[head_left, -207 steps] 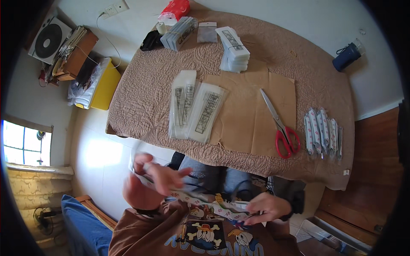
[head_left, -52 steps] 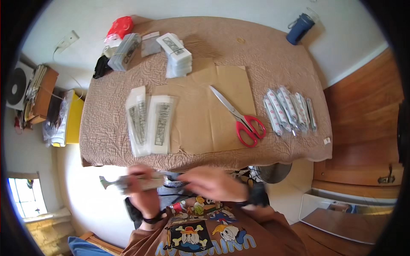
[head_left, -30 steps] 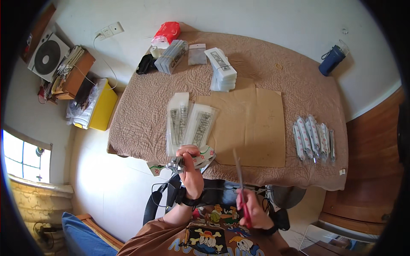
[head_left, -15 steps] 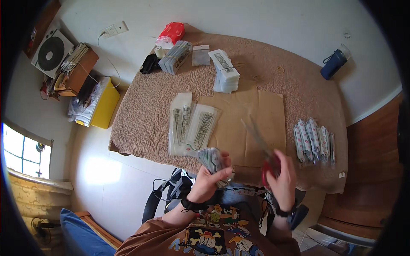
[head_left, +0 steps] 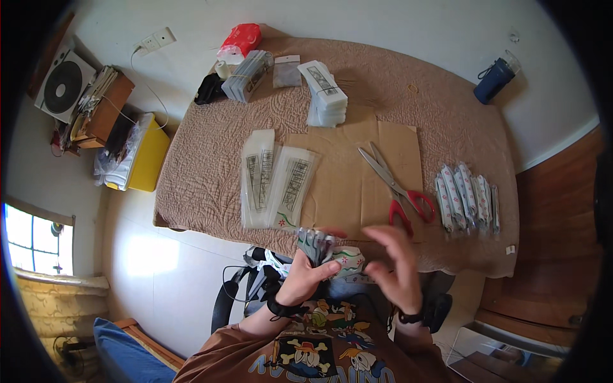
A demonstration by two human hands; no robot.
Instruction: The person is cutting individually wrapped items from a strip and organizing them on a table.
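Note:
My left hand [head_left: 305,279] grips a bunch of narrow white packets [head_left: 348,261] with a pink-flower and green-line pattern, close to my body at the table's near edge. The thumb presses across them, and several edges fan out above it. Just right of the bunch, my right hand [head_left: 399,268] holds nothing, its fingers spread and curved toward the packets. Red-handled scissors [head_left: 391,180] lie partly opened on a flat sheet of brown cardboard [head_left: 345,169]. Clear printed plastic sleeves [head_left: 297,182] rest left of the cardboard, their lower ends close to the bunch.
Similar flowered packets [head_left: 465,199] lie in a row at the right. A banded stack of printed sleeves [head_left: 327,96], another banded stack [head_left: 248,76] and a red plastic package [head_left: 240,41] stand at the back. A blue bottle [head_left: 495,82] stands far right. Quilted brown cloth [head_left: 198,172] covers the table.
My right hand has let go of the scissors, which now lie on the cardboard, and has moved left toward the packets. The bunch in my left hand has spread, showing one packet's flowered face.

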